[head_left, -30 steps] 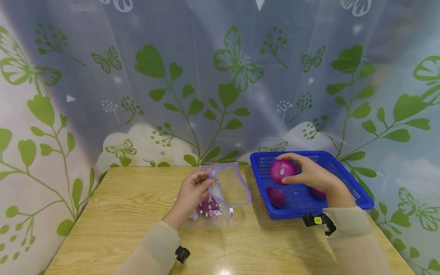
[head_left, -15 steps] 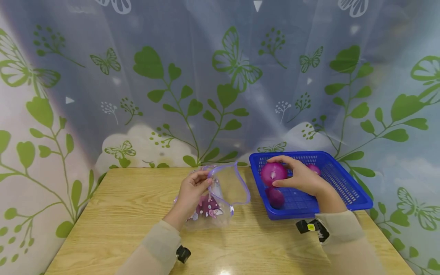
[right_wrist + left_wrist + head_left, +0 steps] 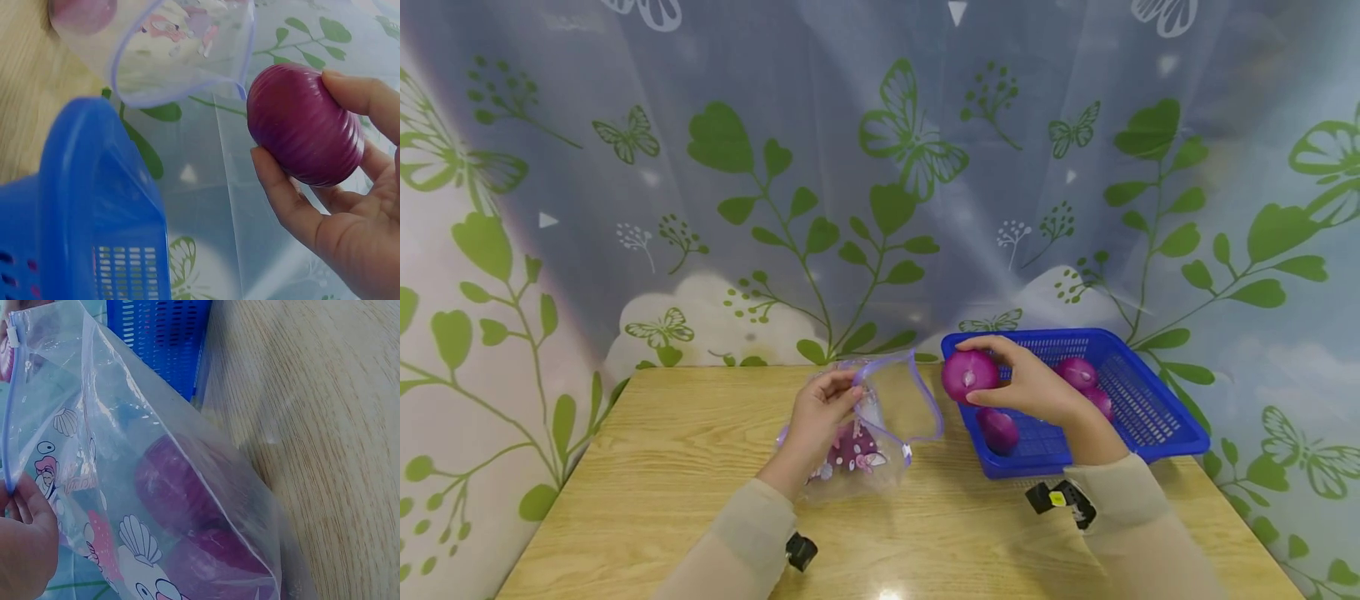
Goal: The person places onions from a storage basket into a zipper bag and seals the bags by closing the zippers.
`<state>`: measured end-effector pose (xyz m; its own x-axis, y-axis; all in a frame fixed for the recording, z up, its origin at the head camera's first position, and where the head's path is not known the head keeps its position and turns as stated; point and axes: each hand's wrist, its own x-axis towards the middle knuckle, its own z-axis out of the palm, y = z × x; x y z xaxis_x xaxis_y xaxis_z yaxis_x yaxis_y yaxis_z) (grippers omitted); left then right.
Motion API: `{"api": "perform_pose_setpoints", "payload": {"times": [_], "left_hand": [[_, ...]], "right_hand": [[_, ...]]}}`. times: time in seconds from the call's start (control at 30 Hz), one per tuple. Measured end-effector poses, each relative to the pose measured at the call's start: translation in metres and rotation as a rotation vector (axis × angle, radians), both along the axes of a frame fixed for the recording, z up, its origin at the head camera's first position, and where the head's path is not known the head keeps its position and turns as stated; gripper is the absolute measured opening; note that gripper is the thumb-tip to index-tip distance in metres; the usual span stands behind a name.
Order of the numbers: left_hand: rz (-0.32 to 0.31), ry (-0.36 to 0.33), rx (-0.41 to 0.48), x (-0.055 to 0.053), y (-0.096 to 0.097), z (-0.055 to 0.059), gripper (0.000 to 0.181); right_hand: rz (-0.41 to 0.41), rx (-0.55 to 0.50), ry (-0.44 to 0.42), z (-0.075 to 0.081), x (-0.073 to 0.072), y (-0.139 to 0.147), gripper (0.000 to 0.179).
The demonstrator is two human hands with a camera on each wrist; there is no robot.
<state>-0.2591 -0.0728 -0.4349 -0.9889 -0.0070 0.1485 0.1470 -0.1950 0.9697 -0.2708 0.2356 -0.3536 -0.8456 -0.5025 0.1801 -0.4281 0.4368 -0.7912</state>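
My right hand (image 3: 1041,392) grips a red onion (image 3: 968,377) above the left rim of the blue basket (image 3: 1150,408). Thumb and fingers wrap the sides of the onion (image 3: 305,128) in the right wrist view. With thumb and fingertips, my left hand (image 3: 818,421) pinches the purple-edged mouth of a clear zip bag (image 3: 880,483), printed with shells and cartoon figures. The bag's mouth gapes toward the basket. Through its film in the left wrist view show two purple-red onions, an upper one (image 3: 172,484) and a lower one (image 3: 212,565).
Several more red onions lie in the basket: one at the front left (image 3: 998,431) and others, such as this onion (image 3: 1077,372), toward the right. Basket and bag stand on a wood-grain table (image 3: 647,492). A patterned curtain (image 3: 820,167) hangs directly behind the table.
My right hand has carried the onion leftward across the basket to its left rim, nearer the bag. Onions at the basket's right have come into view. The left hand keeps its hold.
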Motion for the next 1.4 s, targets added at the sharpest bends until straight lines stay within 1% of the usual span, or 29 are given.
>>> {"api": "perform_pose_setpoints", "payload": {"times": [0.17,0.2,0.4,0.43,0.53,0.83,1.03,1.2,1.4], "left_hand": [[-0.004,-0.01,-0.011,0.001,0.0,0.002,0.026],[-0.007,-0.011,-0.014,0.001,0.0,0.003,0.026],[0.001,-0.007,-0.029,0.001,0.0,0.004,0.026],[0.005,-0.007,-0.029,0.001,0.001,0.004,0.026],[0.005,-0.01,-0.025,0.001,0.002,0.004,0.026],[0.004,-0.014,-0.024,0.0,0.003,0.003,0.026],[0.0,-0.026,-0.026,0.0,0.003,0.006,0.026],[-0.007,-0.037,-0.031,0.001,0.004,0.007,0.026],[-0.009,-0.033,-0.027,0.001,0.004,0.008,0.026]], "right_hand": [[0.028,0.003,0.008,-0.003,-0.001,-0.013,0.065],[0.028,0.004,0.005,-0.001,0.001,-0.017,0.065],[0.024,0.015,-0.013,-0.005,-0.002,-0.026,0.065],[0.029,0.015,-0.012,-0.008,-0.004,-0.026,0.065],[0.037,0.019,-0.017,-0.01,-0.005,-0.03,0.066],[0.065,0.068,0.009,-0.013,-0.007,-0.045,0.064],[0.079,0.084,0.029,-0.015,-0.008,-0.055,0.062],[0.072,0.099,0.039,-0.017,-0.009,-0.063,0.063],[0.041,0.083,0.03,-0.023,-0.014,-0.068,0.064]]}}
